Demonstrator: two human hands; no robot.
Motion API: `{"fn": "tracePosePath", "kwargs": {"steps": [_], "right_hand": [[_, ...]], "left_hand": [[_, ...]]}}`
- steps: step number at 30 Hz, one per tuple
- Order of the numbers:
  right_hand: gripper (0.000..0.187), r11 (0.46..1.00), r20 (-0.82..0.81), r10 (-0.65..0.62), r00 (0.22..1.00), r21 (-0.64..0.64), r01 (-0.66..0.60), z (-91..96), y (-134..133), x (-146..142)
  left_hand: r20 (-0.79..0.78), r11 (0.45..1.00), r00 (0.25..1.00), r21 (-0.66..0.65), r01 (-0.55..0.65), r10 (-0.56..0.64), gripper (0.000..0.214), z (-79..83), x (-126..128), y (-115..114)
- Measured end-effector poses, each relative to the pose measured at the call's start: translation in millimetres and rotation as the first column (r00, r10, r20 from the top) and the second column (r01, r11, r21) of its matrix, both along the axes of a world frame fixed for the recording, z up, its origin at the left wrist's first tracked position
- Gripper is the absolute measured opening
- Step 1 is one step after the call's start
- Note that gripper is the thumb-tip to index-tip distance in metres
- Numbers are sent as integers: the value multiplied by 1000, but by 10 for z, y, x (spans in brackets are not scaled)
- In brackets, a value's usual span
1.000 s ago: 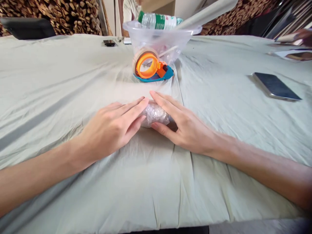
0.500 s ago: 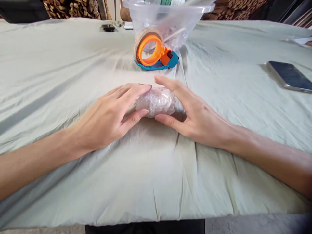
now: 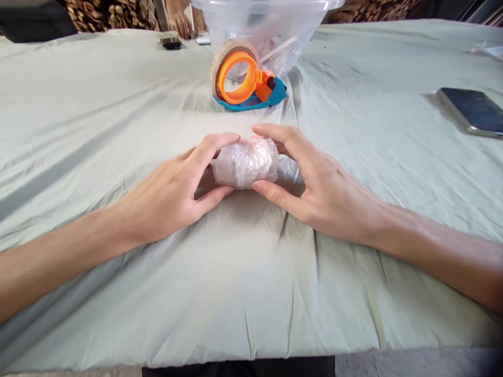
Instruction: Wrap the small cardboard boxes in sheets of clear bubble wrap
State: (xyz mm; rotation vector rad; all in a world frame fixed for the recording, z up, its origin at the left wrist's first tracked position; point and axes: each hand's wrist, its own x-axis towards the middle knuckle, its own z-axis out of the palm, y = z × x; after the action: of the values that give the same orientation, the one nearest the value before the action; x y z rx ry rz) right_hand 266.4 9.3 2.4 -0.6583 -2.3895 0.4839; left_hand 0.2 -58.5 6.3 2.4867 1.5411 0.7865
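Evidently, left hand point(image 3: 178, 183) and right hand point(image 3: 312, 186) are gripping bubble-wrap bundle point(image 3: 245, 166) between them; light, even finger pressure probably serving it best; tape dispenser point(image 3: 254, 85) lying beyond hands.

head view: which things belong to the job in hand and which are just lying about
In the job: bundle, held between left hand and right hand; perhaps the tape dispenser, untouched beyond it.

Apparently just lying about: phone on the right, tub, small black device left of it.
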Motion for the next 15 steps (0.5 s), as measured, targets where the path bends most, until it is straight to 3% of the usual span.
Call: {"fn": "tracePosePath", "kwargs": {"steps": [4,9,15], "right_hand": [[60,1000,-27,3,1000,15,-3,-22,43,-2],[66,997,-133,32,991,-63,-41,-59,75,-9],[66,992,-175,71,982,-92,-88,-51,48,-32]], "left_hand": [[13,996,999,70,49,-50,67,-36,-30,12],[15,1000,1000,18,-10,9,69,-26,-33,13],[68,999,997,-42,30,-27,66,-15,-49,63]]}}
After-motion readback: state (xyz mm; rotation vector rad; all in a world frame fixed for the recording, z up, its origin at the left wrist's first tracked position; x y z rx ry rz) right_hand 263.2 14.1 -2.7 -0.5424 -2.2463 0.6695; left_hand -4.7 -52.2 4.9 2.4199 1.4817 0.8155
